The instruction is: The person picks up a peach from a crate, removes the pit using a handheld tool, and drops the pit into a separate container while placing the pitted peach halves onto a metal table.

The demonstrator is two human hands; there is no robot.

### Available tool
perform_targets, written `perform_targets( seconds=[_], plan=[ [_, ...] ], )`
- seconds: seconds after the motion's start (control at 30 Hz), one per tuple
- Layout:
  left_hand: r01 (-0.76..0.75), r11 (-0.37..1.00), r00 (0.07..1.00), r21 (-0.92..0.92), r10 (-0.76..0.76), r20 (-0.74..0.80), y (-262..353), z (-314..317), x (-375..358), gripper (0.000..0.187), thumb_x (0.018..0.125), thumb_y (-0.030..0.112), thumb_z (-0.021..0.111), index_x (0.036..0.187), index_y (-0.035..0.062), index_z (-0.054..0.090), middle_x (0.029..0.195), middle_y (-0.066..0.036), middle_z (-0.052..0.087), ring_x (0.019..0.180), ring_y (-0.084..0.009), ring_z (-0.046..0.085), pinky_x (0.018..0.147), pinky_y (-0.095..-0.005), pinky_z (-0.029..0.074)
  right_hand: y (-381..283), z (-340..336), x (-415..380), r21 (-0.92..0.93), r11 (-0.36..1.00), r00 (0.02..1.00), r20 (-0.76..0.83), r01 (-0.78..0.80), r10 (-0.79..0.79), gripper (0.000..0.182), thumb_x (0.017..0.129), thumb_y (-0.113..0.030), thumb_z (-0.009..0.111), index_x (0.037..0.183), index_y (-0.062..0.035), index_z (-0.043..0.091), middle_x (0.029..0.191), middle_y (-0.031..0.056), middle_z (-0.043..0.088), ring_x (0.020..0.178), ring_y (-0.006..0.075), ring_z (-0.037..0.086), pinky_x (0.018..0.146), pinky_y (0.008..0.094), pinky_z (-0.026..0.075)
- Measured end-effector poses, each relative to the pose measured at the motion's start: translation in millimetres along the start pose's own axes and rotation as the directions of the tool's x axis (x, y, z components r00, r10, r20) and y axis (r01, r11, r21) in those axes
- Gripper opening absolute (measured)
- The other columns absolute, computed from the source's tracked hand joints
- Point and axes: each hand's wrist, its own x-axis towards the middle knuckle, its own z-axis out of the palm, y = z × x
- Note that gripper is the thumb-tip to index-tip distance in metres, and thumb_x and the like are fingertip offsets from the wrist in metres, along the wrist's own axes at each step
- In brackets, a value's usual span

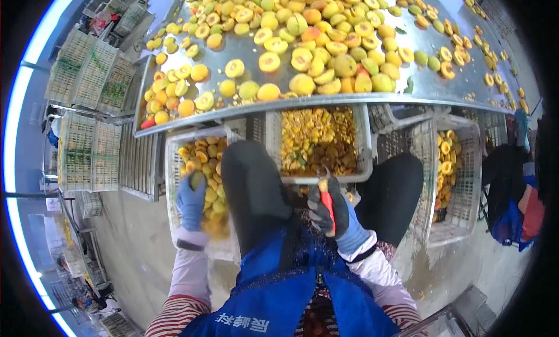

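Left hand grips a fruit over a half-full crate. Right hand clasps a knife. Many fruits remain uncut on the table.

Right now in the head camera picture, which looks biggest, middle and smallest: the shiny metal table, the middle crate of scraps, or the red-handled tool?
1. The metal table, spread with cut fruit, looks biggest.
2. The middle crate of scraps.
3. The red-handled tool in the right hand looks smallest, even though it is nearest the camera.
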Motion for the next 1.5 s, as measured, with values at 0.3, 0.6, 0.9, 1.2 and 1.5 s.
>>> perform_targets(
  seconds=[0.3, 0.6, 0.9, 1.2, 1.5],
  plan=[
    [-0.650, 0.760, 0.756, -0.009, 0.646, -0.100, 217, 38, 98, 0.031, 0.078, 0.029, 0.065, 0.099, 0.0053, 0.062, 0.092, -0.014, 0.065, 0.083, -0.0302, 0.063, 0.072, -0.0363, 0.048, -29, 6, 43, -0.124, 0.982, 0.988, 0.081, 0.144, -0.134, 0.050, 0.088, -0.058, 0.039, 0.091, -0.0096, 0.051, 0.055, -0.0005, 0.041, 0.039, 0.0098, 0.037, 0.034, 0.0229, 0.032],
    [-0.786, 0.608, 0.588, 0.113, 0.679, 0.439, 242, 109, 172, 0.046, 0.073, 0.034, 0.067, 0.099, -0.0016, 0.055, 0.089, -0.017, 0.064, 0.086, -0.0292, 0.063, 0.074, -0.0380, 0.048, -58, -4, 47, -0.035, 0.981, 0.974, -0.121, 0.190, -0.193, 0.051, 0.088, -0.057, 0.041, 0.092, -0.0079, 0.051, 0.056, 0.0006, 0.045, 0.041, 0.0113, 0.043, 0.035, 0.0235, 0.035],
    [0.426, 0.136, 0.689, -0.894, 0.591, 0.419, 259, 40, 23, 0.060, 0.077, 0.024, 0.063, 0.124, -0.0076, 0.041, 0.113, -0.013, 0.054, 0.102, -0.0212, 0.054, 0.090, -0.0320, 0.043, -43, 18, 27, -0.376, 0.797, 0.878, 0.128, 0.473, -0.461, 0.054, 0.084, -0.043, 0.058, 0.117, -0.0017, 0.046, 0.088, 0.0138, 0.058, 0.068, 0.0206, 0.058, 0.060, 0.0310, 0.047],
    [0.324, 0.263, 0.778, -0.909, 0.472, 0.414, 259, 31, -40, 0.036, 0.092, 0.026, 0.046, 0.112, -0.0036, 0.052, 0.098, -0.009, 0.059, 0.089, -0.0145, 0.056, 0.079, -0.0262, 0.044, -24, 37, 5, -0.817, -0.572, 0.597, 0.498, 0.079, -0.629, 0.067, 0.073, -0.030, 0.068, 0.128, -0.0017, 0.041, 0.086, 0.0146, 0.061, 0.071, 0.0309, 0.058, 0.067, 0.0406, 0.047],
    [0.187, 0.326, 0.808, -0.927, 0.486, 0.334, 260, 19, -58, 0.025, 0.089, 0.011, 0.051, 0.108, -0.0040, 0.055, 0.096, -0.008, 0.060, 0.086, -0.0115, 0.055, 0.076, -0.0225, 0.043, 1, 8, 17, -0.799, -0.533, 0.463, 0.598, 0.279, -0.654, 0.059, 0.080, -0.022, 0.063, 0.128, 0.0018, 0.039, 0.108, 0.0213, 0.055, 0.092, 0.0327, 0.056, 0.082, 0.0401, 0.044]
  ],
)
